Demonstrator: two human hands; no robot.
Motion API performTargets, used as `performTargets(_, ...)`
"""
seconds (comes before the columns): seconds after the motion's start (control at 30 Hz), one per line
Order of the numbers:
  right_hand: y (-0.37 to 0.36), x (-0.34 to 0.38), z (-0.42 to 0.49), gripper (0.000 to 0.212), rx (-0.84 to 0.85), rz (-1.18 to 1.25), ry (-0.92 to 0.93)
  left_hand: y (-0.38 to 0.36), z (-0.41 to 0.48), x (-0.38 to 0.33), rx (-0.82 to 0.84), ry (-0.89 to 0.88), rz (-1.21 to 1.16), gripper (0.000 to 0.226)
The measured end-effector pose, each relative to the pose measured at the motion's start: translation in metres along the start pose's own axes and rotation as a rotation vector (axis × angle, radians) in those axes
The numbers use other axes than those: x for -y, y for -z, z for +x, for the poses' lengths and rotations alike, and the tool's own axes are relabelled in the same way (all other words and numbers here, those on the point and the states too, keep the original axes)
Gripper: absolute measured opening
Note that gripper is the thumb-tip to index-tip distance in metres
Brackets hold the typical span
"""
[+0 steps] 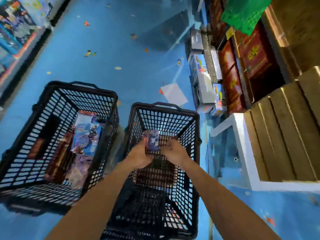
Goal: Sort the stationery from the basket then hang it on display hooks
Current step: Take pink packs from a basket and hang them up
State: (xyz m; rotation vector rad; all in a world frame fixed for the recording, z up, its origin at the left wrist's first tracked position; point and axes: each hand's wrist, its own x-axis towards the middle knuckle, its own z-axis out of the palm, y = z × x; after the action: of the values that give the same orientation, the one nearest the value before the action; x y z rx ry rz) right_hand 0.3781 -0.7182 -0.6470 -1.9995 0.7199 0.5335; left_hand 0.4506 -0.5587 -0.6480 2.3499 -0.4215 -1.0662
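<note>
Baskets of black mesh sit on the blue floor [107, 54]: the loaded basket [52, 101], full of colourful packets [86, 135], left of the hands; the near basket [192, 129] beneath them. Left hand [138, 157] grips a blue-and-red blister pack [152, 142] upright; right hand [174, 153] curls beside it, grasp too blurred to tell. Print unreadable.

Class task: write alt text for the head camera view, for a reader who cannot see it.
Two bare hands reach into a black mesh basket: the left hand grips a blue packet, the right hand beside it, its hold blurred. A second basket to the left holds more packets, both on a blue floor.
</note>
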Motion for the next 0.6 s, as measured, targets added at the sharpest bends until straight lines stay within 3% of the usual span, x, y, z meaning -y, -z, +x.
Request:
performTargets(0.17,-0.024,-0.035,0.085,0.029,0.067,0.083,-0.121,-0.043,0.066,0.033,0.021,0.213,0.094,0.033)
performTargets(0.27,-0.044,-0.051,0.120,0.026,0.085,0.111,-0.135,-0.062,0.097,0.058,0.006,0.353,0.139,0.020)
performTargets(0.4,-0.067,-0.063,0.150,0.026,0.121,0.146,-0.168,-0.074,0.114,0.064,-0.072,0.436,0.187,0.016)
performTargets(0.6,-0.077,-0.075,0.172,0.029,0.074,0.195,-0.227,-0.081,0.133,0.052,-0.306,0.495,0.138,0.030)
